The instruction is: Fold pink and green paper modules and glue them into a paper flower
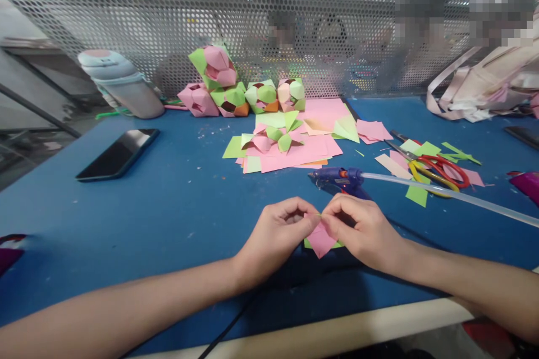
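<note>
Between my two hands is a small folded piece of pink and green paper [321, 242], pinched along its upper edge near the front of the table. My left hand [283, 231] grips its left side with thumb and fingers closed. On its right side, the thumb and fingers of my right hand [361, 229] are closed the same way. Green shows behind the pink layer at both lower sides. Just beyond my hands lies a blue glue gun [342, 177] with a long clear glue stick [442, 189] sticking out of its back.
Pink and green paper sheets [290, 161] lie stacked mid-table, with folded paper balls [217, 67] behind. Scissors with red handles [457, 173] and scissors with yellow handles [433, 184] lie right among scraps. A phone [120, 154] and bottle [126, 87] are left. A perforated metal panel [168, 22] borders the back.
</note>
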`<state>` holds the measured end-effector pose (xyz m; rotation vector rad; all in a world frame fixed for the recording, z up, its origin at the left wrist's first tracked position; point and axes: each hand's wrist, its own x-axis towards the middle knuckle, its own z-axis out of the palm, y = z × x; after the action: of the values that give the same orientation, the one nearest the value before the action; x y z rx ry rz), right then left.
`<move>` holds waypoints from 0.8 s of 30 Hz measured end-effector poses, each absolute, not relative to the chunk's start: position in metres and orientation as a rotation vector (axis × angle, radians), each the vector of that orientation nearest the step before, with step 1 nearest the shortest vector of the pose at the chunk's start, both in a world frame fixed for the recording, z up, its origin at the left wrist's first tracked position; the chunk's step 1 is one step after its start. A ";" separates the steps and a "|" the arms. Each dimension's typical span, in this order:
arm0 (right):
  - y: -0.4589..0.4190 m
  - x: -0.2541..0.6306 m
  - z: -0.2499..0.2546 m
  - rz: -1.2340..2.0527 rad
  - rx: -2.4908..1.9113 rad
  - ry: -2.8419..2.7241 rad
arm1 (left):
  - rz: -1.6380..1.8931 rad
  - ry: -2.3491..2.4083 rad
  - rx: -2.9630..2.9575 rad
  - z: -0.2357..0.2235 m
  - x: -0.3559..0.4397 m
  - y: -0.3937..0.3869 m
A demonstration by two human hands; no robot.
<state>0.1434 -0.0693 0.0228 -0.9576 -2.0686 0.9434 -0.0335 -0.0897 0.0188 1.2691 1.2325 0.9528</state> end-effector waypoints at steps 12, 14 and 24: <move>-0.069 0.153 0.030 0.790 -0.913 -2.262 | 0.914 1.261 1.240 0.016 -0.033 -0.088; -0.070 0.161 0.040 0.712 -0.932 -2.322 | 0.940 1.273 1.224 0.015 -0.035 -0.086; -0.044 0.216 0.041 0.214 -1.530 -2.469 | 1.141 1.296 1.121 0.008 -0.047 -0.062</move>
<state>0.2165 -0.0437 0.0411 -1.5304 -2.4692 0.2141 -0.0472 -0.0616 0.0076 1.1213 1.2958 1.1405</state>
